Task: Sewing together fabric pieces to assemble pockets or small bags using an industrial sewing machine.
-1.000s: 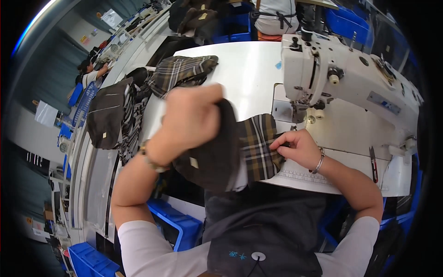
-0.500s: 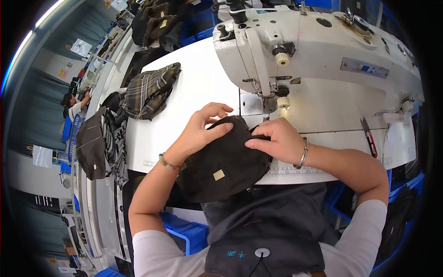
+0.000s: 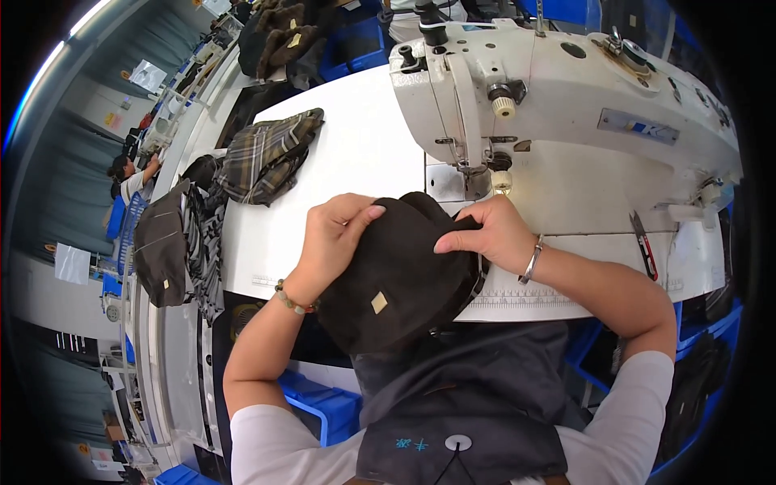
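Observation:
A dark brown fabric hat [image 3: 396,283] with a small pale label lies at the front edge of the white sewing table [image 3: 356,153]. My left hand [image 3: 335,234] grips its upper left side, thumb pressed on the cloth. My right hand [image 3: 489,234], a metal bangle on its wrist, pinches the top edge just below the needle of the white sewing machine [image 3: 566,105]. The hat's lower part hangs over the table edge toward my dark apron.
A plaid fabric piece [image 3: 271,153] lies at the table's far left. More dark and plaid pieces [image 3: 182,242] hang off the left edge. Small snips [image 3: 643,242] rest on the machine bed at right. Blue bins [image 3: 319,400] stand below. Another person [image 3: 129,174] works far left.
The plaid lining seen a second ago is now hidden, only dark cloth showing. Both hands have brought the hat closer to the needle, my right hand moving up onto its top edge.

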Demonstrator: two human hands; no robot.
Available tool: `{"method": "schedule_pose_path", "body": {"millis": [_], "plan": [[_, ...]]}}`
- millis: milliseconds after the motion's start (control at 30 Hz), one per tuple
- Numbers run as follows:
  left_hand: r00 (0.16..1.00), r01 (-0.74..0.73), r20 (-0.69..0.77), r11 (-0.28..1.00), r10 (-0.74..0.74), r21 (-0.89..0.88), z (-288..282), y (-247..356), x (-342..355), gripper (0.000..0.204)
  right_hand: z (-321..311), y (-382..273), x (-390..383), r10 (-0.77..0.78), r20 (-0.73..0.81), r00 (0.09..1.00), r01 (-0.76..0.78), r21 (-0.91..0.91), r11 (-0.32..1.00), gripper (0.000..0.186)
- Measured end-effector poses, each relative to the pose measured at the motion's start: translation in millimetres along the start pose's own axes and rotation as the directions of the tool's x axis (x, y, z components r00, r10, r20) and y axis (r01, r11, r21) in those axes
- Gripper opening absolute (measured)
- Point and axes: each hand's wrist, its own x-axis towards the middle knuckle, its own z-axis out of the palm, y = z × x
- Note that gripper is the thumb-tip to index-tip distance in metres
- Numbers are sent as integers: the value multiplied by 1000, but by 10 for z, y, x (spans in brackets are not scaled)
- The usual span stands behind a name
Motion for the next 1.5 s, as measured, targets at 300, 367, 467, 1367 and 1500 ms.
{"method": "schedule_pose_path", "body": {"millis": [300, 367, 467, 1367, 1500], "plan": [[956, -189, 26, 551, 291, 812, -1295, -349, 631, 19, -33, 9, 46, 82, 30, 996, -84, 82, 993, 35], [963, -88, -43, 464, 265, 881, -1484, -376, 861, 26, -37, -9, 45, 93, 46, 995, -97, 96, 991, 35], [899, -10, -144, 348, 414, 937, -1385, -390, 999, 33, -17, -59, 24, 87, 58, 994, -93, 110, 990, 35], [883, 316, 458, 846, -98, -429, -21, 123, -107, 16, 73, -184, -168, -352, -64, 934, 348, -71, 935, 16], [892, 241, 451, 866, -19, -438, 110, 81, 153, 13, 25, -237, -182, -219, -82, 972, 217, -37, 975, 15]]}}
